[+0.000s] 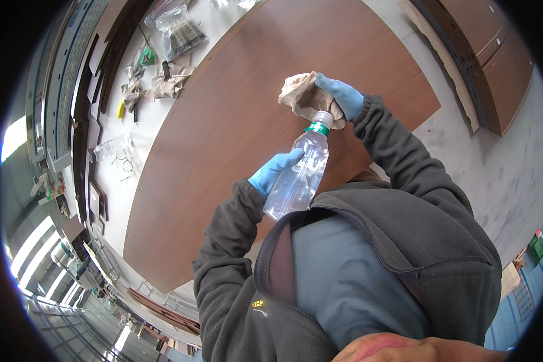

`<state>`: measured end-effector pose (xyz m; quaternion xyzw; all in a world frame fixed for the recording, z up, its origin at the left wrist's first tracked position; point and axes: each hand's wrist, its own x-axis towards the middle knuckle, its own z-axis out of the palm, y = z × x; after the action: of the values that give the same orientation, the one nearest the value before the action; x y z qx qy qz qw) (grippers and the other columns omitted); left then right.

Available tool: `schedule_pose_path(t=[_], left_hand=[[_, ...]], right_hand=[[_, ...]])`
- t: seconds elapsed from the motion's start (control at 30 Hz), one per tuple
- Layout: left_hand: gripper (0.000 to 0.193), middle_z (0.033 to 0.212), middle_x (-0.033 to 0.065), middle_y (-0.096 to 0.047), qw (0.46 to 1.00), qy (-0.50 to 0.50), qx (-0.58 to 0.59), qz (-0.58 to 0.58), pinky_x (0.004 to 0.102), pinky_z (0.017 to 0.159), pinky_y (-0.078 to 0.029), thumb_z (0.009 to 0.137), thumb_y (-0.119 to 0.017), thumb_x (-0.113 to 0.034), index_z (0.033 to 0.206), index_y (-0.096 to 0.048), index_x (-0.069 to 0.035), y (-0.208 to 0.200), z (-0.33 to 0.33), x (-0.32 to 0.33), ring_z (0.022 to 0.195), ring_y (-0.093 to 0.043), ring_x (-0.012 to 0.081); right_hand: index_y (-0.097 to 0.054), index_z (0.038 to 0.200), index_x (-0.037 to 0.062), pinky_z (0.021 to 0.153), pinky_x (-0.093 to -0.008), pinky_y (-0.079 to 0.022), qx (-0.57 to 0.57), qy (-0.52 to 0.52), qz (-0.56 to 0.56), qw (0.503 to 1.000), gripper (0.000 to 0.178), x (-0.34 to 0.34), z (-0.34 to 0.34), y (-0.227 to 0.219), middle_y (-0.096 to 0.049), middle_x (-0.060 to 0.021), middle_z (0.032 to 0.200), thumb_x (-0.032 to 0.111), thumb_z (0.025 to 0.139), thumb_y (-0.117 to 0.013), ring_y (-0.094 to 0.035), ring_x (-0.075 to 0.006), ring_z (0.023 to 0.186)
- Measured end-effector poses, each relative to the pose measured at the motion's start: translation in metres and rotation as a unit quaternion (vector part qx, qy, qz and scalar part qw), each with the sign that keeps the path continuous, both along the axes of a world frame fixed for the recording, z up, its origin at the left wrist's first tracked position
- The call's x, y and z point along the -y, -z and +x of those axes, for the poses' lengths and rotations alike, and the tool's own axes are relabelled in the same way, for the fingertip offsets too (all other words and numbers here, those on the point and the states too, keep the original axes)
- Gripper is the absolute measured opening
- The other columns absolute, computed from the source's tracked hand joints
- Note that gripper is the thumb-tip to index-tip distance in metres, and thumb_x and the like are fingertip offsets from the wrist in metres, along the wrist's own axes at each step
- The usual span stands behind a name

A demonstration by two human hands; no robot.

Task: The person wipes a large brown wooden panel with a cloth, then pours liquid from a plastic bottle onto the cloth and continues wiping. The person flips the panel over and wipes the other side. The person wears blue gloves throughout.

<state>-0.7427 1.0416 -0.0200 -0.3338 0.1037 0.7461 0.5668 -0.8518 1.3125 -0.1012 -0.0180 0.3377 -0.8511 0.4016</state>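
Observation:
My left hand [276,171], in a light blue glove, is closed round the side of a clear plastic bottle [303,172]. A green band circles the bottle's neck, and its top points away from me, toward a crumpled beige cloth [300,96]. My right hand [342,96], gloved in the same blue, grips that cloth with the thumb side over its edge. Part of the cloth lies right behind the bottle's mouth; whether they touch I cannot tell. Both are held above a large brown wooden panel [247,102].
On a white surface to the left lie a clear bag of dark items [181,33], beige gloves or cloths [169,83], a second clear bottle [107,148] and a pair of glasses [125,163]. Brown boards [495,60] stand at the far right.

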Motion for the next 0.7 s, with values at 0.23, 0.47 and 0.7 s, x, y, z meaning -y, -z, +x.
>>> schedule_pose_path(t=[0.23,0.47,0.7], left_hand=[[0.051,0.117,0.0127,-0.077,0.996,-0.002,-0.062,-0.057,0.04,0.089,-0.066,0.099,-0.08,-0.034,0.135,-0.066,-0.001,-0.011,0.005,0.026,0.099,-0.078,0.0232],[0.073,0.123,0.0085,-0.072,0.787,0.126,-0.461,-0.391,0.0381,0.099,-0.057,0.081,-0.093,-0.027,0.139,-0.06,0.0,-0.026,-0.007,0.063,0.109,-0.07,0.0186],[0.074,0.131,0.0101,-0.068,0.634,-0.15,-0.504,-0.567,0.0402,0.1,-0.061,0.081,-0.095,-0.008,0.143,-0.055,-0.001,-0.022,-0.024,0.166,0.117,-0.069,0.0219]], right_hand=[[-0.044,0.158,-0.0001,0.102,-0.0388,-0.057,0.015,-0.06,0.034,0.998,0.078,0.02,0.001,-0.018,-0.063,-0.0159,0.145,0.062,0.112,-0.046,-0.066,-0.0226,0.118],[-0.052,0.154,0.0002,0.109,-0.042,-0.057,-0.017,0.123,0.165,0.978,0.064,0.016,-0.019,-0.031,-0.065,-0.0158,0.143,0.051,0.115,-0.048,-0.068,-0.0261,0.126],[-0.045,0.161,0.0063,0.126,-0.0487,-0.036,-0.438,0.271,0.482,0.708,0.064,0.028,-0.09,0.038,-0.055,-0.0166,0.158,0.041,0.11,-0.06,-0.054,-0.0325,0.145]])
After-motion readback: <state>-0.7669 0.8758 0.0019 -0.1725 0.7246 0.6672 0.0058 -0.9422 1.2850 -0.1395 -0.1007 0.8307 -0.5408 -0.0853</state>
